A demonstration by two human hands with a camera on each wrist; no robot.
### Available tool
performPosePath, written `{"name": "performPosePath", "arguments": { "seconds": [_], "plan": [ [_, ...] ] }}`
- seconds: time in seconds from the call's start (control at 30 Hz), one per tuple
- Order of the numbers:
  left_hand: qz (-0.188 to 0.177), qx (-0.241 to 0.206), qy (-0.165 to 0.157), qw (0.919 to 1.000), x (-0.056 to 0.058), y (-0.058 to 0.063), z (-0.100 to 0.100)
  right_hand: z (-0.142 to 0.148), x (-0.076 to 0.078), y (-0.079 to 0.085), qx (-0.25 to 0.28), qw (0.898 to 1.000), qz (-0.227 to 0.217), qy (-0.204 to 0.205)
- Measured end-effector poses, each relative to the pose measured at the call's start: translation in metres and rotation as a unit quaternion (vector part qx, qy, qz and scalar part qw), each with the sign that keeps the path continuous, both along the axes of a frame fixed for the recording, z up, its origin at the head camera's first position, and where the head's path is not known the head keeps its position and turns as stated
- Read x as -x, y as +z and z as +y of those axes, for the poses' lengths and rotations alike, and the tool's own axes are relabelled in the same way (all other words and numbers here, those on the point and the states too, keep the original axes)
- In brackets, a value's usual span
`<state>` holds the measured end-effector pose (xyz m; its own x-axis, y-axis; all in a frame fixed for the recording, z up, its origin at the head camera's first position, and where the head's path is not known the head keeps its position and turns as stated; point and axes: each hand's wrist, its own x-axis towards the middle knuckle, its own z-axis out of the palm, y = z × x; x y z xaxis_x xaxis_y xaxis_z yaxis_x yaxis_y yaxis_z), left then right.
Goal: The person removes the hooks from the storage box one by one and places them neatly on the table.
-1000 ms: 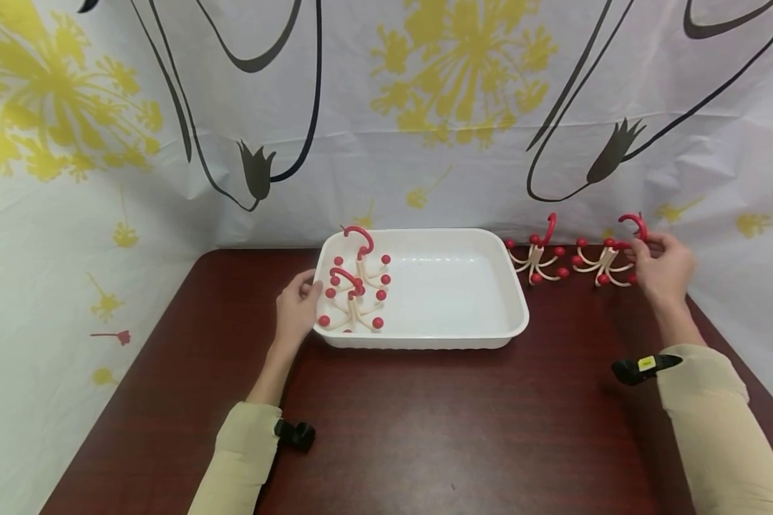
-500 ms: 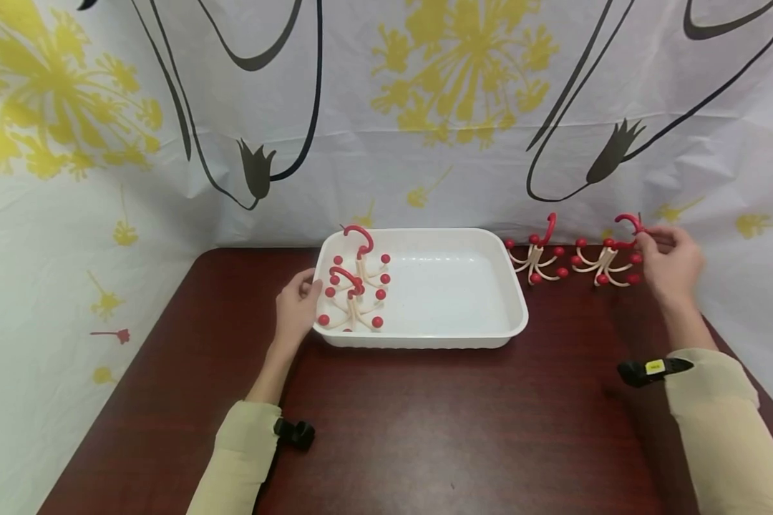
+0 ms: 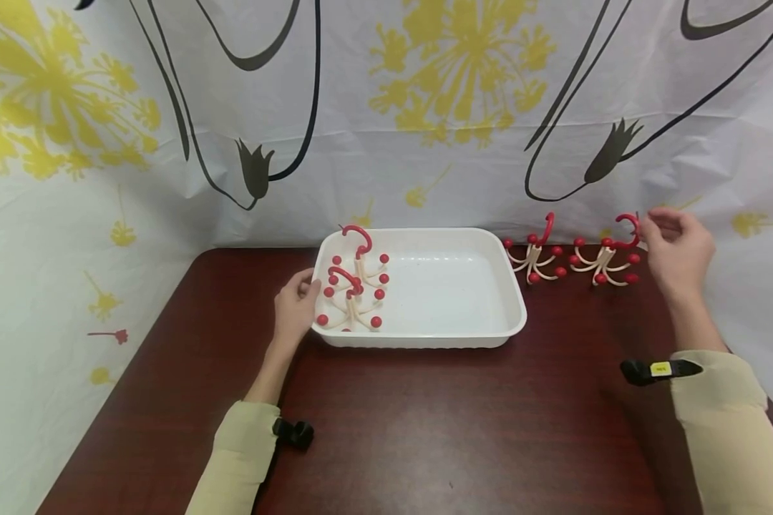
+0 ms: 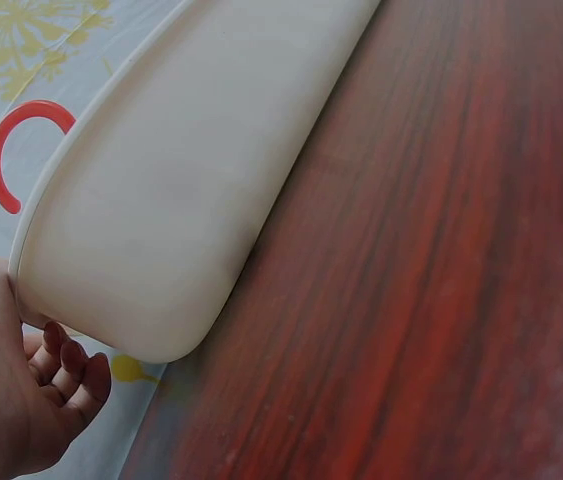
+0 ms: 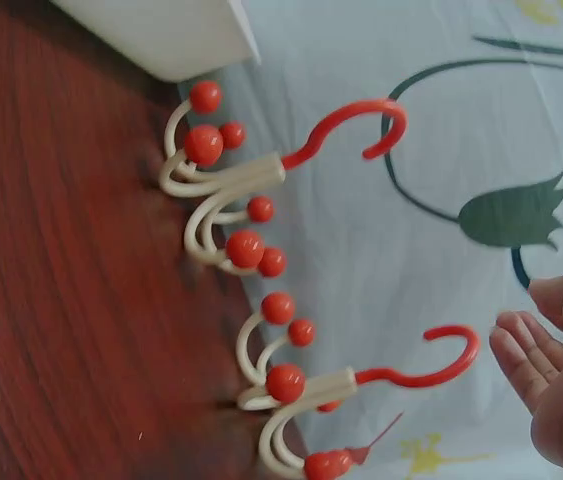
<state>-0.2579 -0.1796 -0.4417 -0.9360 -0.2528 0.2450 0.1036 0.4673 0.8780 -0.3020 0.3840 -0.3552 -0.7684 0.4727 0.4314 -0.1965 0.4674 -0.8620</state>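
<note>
My left hand (image 3: 293, 307) grips the left rim of a white plastic tray (image 3: 454, 297), its fingers curled at the edge in the left wrist view. Two multi-arm hook hangers, a rear one (image 3: 360, 266) and a front one (image 3: 352, 309), stand at the tray's left end. Each has a red hook, cream arms and red ball tips. Right of the tray, another hanger (image 3: 533, 254) stands near its wall, with a fourth hanger (image 3: 602, 261) beside it. Just off that last one's red hook (image 5: 431, 376) is my right hand (image 3: 681, 252), fingers loosely bent and holding nothing.
The dark wooden table (image 3: 464, 429) runs back to a white cloth (image 3: 335, 172) with yellow and grey flower prints. This cloth rises close behind the tray and the hangers. Black wrist cameras sit at both sleeves.
My right hand has let go of the far-right hanger's hook and drawn slightly right, away from it. My left hand and the tray stay in place.
</note>
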Motion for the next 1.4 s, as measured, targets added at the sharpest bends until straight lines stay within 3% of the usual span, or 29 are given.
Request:
{"name": "performPosePath", "arguments": {
  "seconds": [0.37,0.77,1.4],
  "plan": [
    [-0.004,-0.006,0.0,1.0,-0.001,0.0,0.001,-0.04,-0.007,0.023,0.007,0.996,0.058,0.062],
    [0.0,-0.003,0.005,1.0,0.0,0.0,0.001,-0.081,-0.01,0.035,-0.018,0.988,0.098,0.116],
    [-0.007,-0.002,0.004,1.0,0.0,0.001,0.001,-0.148,-0.02,0.035,-0.06,0.972,0.074,0.214]
  ]
}}
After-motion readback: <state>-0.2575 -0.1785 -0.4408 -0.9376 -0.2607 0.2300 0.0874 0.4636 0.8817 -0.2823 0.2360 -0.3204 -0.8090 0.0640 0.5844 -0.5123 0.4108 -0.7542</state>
